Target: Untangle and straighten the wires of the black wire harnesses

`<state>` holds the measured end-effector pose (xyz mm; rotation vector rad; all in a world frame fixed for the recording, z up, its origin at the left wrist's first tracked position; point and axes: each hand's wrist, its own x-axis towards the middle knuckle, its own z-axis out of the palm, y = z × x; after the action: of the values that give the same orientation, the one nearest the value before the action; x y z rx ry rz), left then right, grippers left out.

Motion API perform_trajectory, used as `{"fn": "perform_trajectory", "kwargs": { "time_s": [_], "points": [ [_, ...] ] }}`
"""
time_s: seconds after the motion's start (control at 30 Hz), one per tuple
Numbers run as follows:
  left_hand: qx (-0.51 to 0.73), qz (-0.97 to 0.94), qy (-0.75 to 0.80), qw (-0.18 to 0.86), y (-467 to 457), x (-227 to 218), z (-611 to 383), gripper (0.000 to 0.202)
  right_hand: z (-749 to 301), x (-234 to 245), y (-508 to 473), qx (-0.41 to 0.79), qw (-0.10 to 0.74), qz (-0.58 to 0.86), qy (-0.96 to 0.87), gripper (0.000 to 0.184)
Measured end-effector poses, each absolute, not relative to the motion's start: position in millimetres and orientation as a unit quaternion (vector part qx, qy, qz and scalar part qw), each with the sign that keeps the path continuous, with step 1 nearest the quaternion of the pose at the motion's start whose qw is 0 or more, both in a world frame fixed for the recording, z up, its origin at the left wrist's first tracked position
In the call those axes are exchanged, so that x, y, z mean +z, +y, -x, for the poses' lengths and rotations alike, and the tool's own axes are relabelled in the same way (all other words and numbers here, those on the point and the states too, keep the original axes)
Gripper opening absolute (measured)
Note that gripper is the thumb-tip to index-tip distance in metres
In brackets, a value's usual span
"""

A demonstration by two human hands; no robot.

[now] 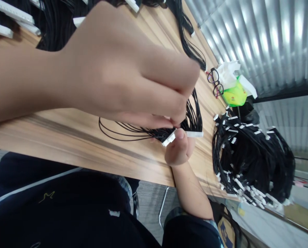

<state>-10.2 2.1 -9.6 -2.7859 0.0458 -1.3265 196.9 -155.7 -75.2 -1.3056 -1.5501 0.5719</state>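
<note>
My right hand (180, 148) comes up from the lower right, closed around a bundle of thin black wires (156, 132). Its thumb presses beside a white connector (168, 138); another white connector (194, 134) sticks out to the right. My left hand (133, 75) reaches across from the left, large and close to the camera, slightly blurred. Its fingers are curled and pinched together right above the bundle, and what lies between the fingertips is hidden. Some wires curve out behind its knuckles, and a few loose loops spread left over the table.
The wood-grain table (133, 155) carries black wire bundles with white connectors (11, 12) at upper left. A large coiled heap of wire harnesses (254, 162) lies right. Glasses (216, 82) and a green-yellow packet (235, 93) sit by the corrugated metal wall (259, 41).
</note>
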Motion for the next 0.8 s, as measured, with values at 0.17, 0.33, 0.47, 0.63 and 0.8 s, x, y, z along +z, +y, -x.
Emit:
{"fn": "perform_trajectory", "kwargs": {
  "time_s": [0.17, 0.33, 0.47, 0.63, 0.8],
  "points": [
    [-0.39, 0.916, 0.073, 0.051, -1.4, -10.4, 9.2, 0.031, -196.8, -77.6, -155.1, 0.23, 0.525, 0.544, -0.613, 0.034],
    [-0.245, 0.967, -0.033, -0.065, -7.4, -3.1, 0.9, 0.06, -191.9, -71.0, -151.1, 0.215, 0.519, 0.544, -0.623, 0.034],
    [-0.276, 0.961, -0.022, -0.03, -8.5, -6.4, -0.2, 0.065, -191.1, -72.3, -150.8, 0.218, 0.525, 0.542, -0.619, 0.034],
    [-0.354, 0.935, 0.002, 0.012, -8.3, -19.0, 3.5, 0.042, -195.1, -77.6, -151.2, 0.207, 0.513, 0.546, -0.629, 0.036],
    [-0.266, 0.963, -0.004, -0.05, -10.8, -21.3, -2.8, 0.035, -194.3, -69.7, -150.5, 0.131, 0.491, 0.54, -0.671, 0.031]
  ]
}}
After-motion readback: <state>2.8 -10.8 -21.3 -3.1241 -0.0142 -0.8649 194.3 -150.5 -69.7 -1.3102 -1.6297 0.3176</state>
